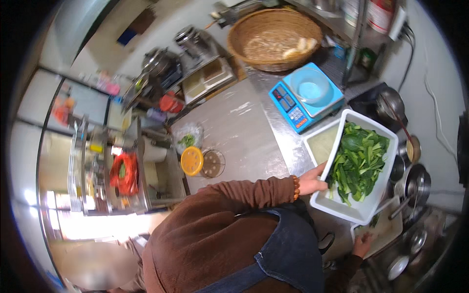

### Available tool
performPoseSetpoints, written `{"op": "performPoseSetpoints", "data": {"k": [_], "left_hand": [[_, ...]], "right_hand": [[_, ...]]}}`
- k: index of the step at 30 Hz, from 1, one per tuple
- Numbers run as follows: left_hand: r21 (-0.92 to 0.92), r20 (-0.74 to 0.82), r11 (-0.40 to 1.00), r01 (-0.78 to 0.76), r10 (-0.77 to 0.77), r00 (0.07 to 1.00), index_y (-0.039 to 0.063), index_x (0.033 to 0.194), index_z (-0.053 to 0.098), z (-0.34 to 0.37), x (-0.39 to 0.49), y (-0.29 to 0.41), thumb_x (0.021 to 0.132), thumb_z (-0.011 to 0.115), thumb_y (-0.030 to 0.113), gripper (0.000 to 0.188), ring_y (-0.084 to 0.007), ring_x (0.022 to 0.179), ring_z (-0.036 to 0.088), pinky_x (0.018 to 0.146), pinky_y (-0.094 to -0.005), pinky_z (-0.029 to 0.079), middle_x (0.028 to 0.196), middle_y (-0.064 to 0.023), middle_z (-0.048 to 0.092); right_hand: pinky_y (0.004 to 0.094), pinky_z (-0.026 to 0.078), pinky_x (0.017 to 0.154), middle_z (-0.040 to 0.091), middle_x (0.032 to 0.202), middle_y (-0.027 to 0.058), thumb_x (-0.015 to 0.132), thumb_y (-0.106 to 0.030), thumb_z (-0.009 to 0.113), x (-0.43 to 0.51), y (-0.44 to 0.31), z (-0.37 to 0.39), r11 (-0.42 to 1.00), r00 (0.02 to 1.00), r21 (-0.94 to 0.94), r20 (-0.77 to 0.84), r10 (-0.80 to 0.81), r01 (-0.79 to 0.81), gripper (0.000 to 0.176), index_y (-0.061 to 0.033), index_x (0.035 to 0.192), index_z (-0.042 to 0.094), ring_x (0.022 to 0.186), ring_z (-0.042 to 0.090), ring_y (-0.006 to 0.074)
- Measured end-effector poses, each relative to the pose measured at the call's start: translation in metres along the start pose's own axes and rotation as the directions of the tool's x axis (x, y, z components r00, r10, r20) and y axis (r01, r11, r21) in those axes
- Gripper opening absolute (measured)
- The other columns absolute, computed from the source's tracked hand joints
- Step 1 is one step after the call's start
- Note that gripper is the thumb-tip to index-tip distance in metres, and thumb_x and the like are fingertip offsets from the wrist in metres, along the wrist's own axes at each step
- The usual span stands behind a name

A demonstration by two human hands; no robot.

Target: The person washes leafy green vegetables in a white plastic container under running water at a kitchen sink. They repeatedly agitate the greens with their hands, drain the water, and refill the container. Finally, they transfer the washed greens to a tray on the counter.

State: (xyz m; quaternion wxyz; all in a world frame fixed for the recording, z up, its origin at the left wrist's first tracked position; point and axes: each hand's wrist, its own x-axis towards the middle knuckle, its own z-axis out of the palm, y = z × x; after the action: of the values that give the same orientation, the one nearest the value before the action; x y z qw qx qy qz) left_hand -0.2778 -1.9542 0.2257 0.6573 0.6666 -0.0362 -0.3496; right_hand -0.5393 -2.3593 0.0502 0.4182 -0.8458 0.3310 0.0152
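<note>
My left hand (pixel 313 180), with a brown sleeve and a beaded bracelet, grips the near rim of a white plastic bin (pixel 391 146). Cut leafy greens (pixel 361 161) fill much of that bin, which sits tilted over a second white tray (pixel 324 141). Lower right, my right hand (pixel 362 244) is at the near edge of another white tray (pixel 388 230), its fingers apart and slightly blurred. A few dark green leaves (pixel 374 221) lie in that tray near my fingertips, partly hidden by the bin.
A blue digital scale (pixel 298 119) carries a clear bowl (pixel 309 86). Behind it stands a wicker basket (pixel 236 36). Pans (pixel 421 183) line the right wall. On the worktop (pixel 245 139) are a yellow perforated lid (pixel 192 161) and bagged greens (pixel 187 140). Another person (pixel 135 267) is lower left.
</note>
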Motion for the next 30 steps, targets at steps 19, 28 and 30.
{"op": "performPoseSetpoints", "data": {"k": [19,28,30], "left_hand": [[-0.161,-0.642,0.986,0.048,-0.142,0.753,0.001,0.126,0.061,-0.091,-0.122,-0.097,0.077,0.057,0.007,0.049,-0.0216,0.09,0.06,0.081,-0.0329,0.051,0.104,-0.0058,0.062],[-0.158,-0.573,0.987,0.04,-0.125,0.81,-0.004,0.124,0.059,-0.076,-0.109,-0.076,0.076,0.058,0.013,0.051,-0.0261,0.092,0.063,0.084,-0.038,0.054,0.108,-0.0109,0.063],[-0.145,-0.567,0.989,0.035,-0.112,0.816,-0.006,0.127,0.058,-0.073,-0.11,-0.07,0.074,0.059,0.015,0.056,-0.0261,0.092,0.064,0.084,-0.0371,0.055,0.108,-0.0113,0.064]], "right_hand": [[0.0497,0.052,0.108,0.07,0.126,0.0274,0.083,-0.021,0.083,0.074,-0.013,0.038,0.966,0.993,-0.23,0.032,-0.117,0.122,0.065,0.0023,0.14,0.062,0.122,0.065,0.0449],[0.0484,0.037,0.123,0.034,0.164,0.0277,0.058,-0.039,0.101,0.171,-0.022,0.063,0.951,0.999,-0.307,-0.017,-0.041,0.034,0.134,-0.0008,0.164,0.028,0.146,0.039,0.047],[0.0477,0.043,0.118,0.042,0.158,0.0232,0.058,-0.038,0.101,0.174,-0.021,0.073,0.936,0.992,-0.35,-0.106,-0.064,0.023,0.122,-0.0024,0.159,0.04,0.133,0.049,0.0438]]}}
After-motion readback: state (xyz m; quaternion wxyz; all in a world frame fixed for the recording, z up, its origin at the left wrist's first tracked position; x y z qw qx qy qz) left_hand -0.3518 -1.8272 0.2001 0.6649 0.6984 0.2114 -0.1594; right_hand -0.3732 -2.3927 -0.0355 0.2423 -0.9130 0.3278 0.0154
